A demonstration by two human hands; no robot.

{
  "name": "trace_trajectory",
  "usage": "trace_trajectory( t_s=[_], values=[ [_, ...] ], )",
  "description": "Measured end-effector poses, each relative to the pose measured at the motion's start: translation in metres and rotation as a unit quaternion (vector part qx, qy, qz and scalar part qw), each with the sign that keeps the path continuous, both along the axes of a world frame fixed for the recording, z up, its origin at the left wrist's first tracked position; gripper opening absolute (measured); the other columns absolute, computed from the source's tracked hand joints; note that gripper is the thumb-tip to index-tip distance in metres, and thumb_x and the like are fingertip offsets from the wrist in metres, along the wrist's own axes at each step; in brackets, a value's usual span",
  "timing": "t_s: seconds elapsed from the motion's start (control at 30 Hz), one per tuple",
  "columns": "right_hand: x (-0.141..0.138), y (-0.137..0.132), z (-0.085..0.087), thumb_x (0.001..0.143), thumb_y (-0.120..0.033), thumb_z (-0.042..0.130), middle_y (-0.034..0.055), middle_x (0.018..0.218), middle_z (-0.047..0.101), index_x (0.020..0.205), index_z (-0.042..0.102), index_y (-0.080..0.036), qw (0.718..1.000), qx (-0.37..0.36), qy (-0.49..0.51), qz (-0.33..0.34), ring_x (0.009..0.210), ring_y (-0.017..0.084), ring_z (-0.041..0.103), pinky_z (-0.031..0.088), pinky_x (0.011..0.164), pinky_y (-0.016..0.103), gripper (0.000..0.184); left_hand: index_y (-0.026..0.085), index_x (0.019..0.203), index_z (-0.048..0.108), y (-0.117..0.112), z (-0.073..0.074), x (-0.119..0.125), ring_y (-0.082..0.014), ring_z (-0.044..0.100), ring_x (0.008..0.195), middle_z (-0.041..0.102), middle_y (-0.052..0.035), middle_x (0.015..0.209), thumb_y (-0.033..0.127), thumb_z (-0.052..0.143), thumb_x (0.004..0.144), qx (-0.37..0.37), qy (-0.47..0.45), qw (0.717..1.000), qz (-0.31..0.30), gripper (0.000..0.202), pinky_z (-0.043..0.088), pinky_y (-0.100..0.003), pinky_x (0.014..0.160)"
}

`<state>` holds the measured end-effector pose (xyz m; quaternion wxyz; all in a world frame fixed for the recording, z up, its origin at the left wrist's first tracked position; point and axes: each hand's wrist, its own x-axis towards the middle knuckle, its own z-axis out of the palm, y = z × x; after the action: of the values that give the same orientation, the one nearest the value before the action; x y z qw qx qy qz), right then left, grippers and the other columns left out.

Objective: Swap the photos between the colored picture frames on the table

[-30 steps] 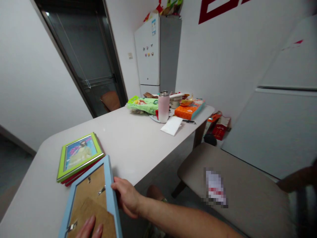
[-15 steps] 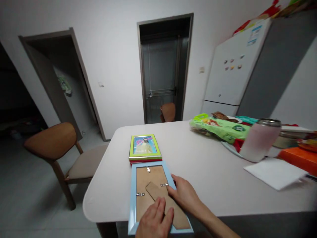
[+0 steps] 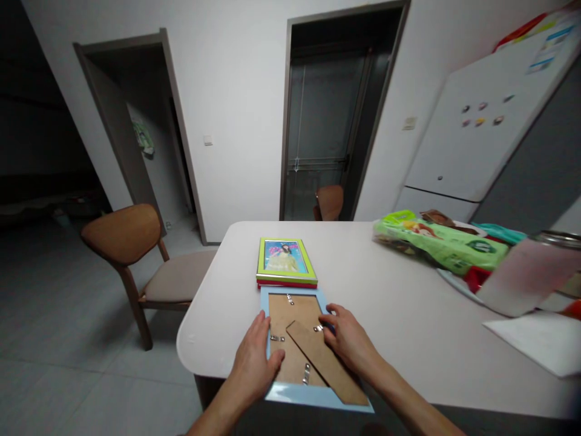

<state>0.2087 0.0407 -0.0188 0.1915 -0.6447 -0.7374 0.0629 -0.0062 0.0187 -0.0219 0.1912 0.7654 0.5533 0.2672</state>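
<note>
A light-blue picture frame [image 3: 295, 396] lies face down at the near edge of the white table [image 3: 390, 303], its brown backing board and folding stand showing. My left hand [image 3: 255, 363] rests flat on the frame's left side, fingers spread over the backing near a metal clip. My right hand [image 3: 347, 339] lies on the frame's right edge, fingertips at a metal clip beside the stand. Just beyond lies a stack of frames, the green one [image 3: 285, 260] face up with a picture, a red one under it.
A wooden chair [image 3: 136, 254] stands left of the table. On the right lie a green snack bag [image 3: 436, 242], a pink bottle [image 3: 521, 275] and a white paper [image 3: 540, 339]. A white fridge [image 3: 481, 133] and two dark doorways are behind.
The view swung left and down from the fridge side to the blue frame. My left hand shifted from the stand onto the frame's left side; the right hand stays at the right edge.
</note>
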Motion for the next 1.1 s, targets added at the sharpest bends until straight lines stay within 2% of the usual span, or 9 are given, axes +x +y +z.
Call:
trace_trajectory(
  t_s=[0.2,0.3,0.47,0.53,0.73,0.93,1.03,1.1],
  values=[
    [-0.001,0.002,-0.002,0.073,-0.020,0.039,0.0129,0.104,0.051,0.090,0.063,-0.014,1.000,0.018,-0.010,0.002,0.097,0.021,0.047,0.036,0.085,0.031,0.030,0.004,0.121,0.034,0.001,-0.009,0.001,-0.0207,0.027,0.120,0.030,-0.0144,0.130,0.024,0.047,0.067,-0.002,-0.041,0.999,0.004,0.060,0.022,-0.034,0.100],
    [-0.012,-0.005,0.002,0.072,-0.019,0.041,0.0125,0.105,0.051,0.094,0.061,-0.014,0.999,0.043,-0.006,0.013,0.098,0.022,0.045,0.035,0.085,0.034,0.030,0.006,0.121,0.034,0.000,-0.010,0.001,-0.0203,0.028,0.119,0.030,-0.0131,0.131,0.023,0.046,0.066,0.001,-0.053,0.999,0.009,0.059,0.023,-0.034,0.100],
    [-0.055,-0.021,0.014,0.074,-0.022,0.044,0.0068,0.097,0.055,0.087,0.063,-0.020,0.989,0.035,0.049,0.133,0.092,0.018,0.047,0.035,0.082,0.030,0.023,0.008,0.121,0.034,0.001,-0.011,-0.001,-0.0184,0.030,0.118,0.033,-0.0116,0.130,0.020,0.043,0.066,0.010,-0.064,0.998,0.009,0.057,0.024,-0.033,0.100],
    [-0.071,-0.022,0.019,0.074,-0.023,0.045,0.0059,0.090,0.057,0.082,0.063,-0.020,0.987,0.020,0.044,0.156,0.088,0.017,0.047,0.035,0.079,0.030,0.020,0.007,0.121,0.035,0.001,-0.011,-0.001,-0.0182,0.031,0.118,0.034,-0.0119,0.129,0.020,0.042,0.068,0.016,-0.065,0.998,0.007,0.054,0.025,-0.033,0.099],
    [-0.087,-0.012,0.020,0.075,-0.023,0.044,0.0067,0.077,0.055,0.071,0.062,-0.018,0.992,0.019,0.002,0.122,0.078,0.017,0.047,0.035,0.069,0.027,0.019,0.008,0.120,0.036,0.001,-0.012,0.000,-0.0184,0.031,0.118,0.035,-0.0106,0.128,0.018,0.041,0.070,0.024,-0.059,0.998,0.006,0.052,0.025,-0.033,0.099],
    [-0.091,-0.007,0.009,0.076,-0.023,0.043,0.0076,0.077,0.056,0.069,0.061,-0.017,0.995,0.046,-0.001,0.094,0.077,0.017,0.047,0.035,0.070,0.027,0.020,0.005,0.120,0.036,0.001,-0.012,0.001,-0.0179,0.031,0.118,0.035,-0.0129,0.128,0.016,0.039,0.070,0.027,-0.041,0.999,0.005,0.051,0.025,-0.032,0.099],
    [-0.092,-0.003,0.008,0.076,-0.020,0.042,0.0081,0.075,0.056,0.068,0.061,-0.015,0.996,0.046,-0.002,0.080,0.075,0.017,0.048,0.035,0.071,0.028,0.021,0.008,0.120,0.036,0.001,-0.013,0.000,-0.0175,0.031,0.118,0.034,-0.0106,0.129,0.014,0.040,0.066,0.018,-0.053,0.998,0.007,0.055,0.024,-0.032,0.100],
    [-0.087,-0.003,0.011,0.075,-0.021,0.043,0.0078,0.076,0.057,0.072,0.062,-0.014,0.994,0.034,0.015,0.099,0.077,0.017,0.049,0.036,0.072,0.028,0.020,0.010,0.120,0.036,0.001,-0.014,-0.001,-0.0173,0.030,0.118,0.035,-0.0091,0.129,0.013,0.041,0.065,0.010,-0.066,0.998,0.011,0.056,0.023,-0.032,0.100]
  ],
)
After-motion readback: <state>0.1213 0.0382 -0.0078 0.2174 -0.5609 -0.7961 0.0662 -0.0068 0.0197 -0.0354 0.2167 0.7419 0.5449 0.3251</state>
